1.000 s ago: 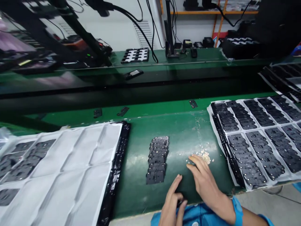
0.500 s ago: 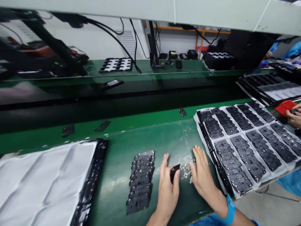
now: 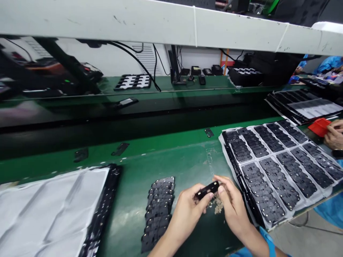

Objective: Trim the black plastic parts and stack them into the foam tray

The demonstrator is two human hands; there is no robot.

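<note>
Between both hands is a small black plastic part (image 3: 207,190) with light spots along its edge. My left hand (image 3: 191,207) grips its left end, thumb in front. My right hand (image 3: 232,200) pinches the right end between thumb and fingers. Under the hands, a little heap of tiny pale pieces (image 3: 218,206) lies on the green table, partly hidden by the fingers. Left of my left hand stretches an overlapping row of flat black parts (image 3: 158,207). A tray (image 3: 242,163) filled with rows of similar black parts sits to the right of my right hand.
White sheet-covered black trays (image 3: 53,210) lie at left. Loose black parts (image 3: 120,149) rest along the table's back strip, before a dark conveyor belt (image 3: 160,114). A pale beam (image 3: 134,25) crosses overhead. At far right, another person's hand (image 3: 334,134) holds a red object (image 3: 319,127).
My right hand has left the pale pieces and moved left to take hold of the black part. My left hand has turned that part and brought it rightward. The view has tilted up slightly.
</note>
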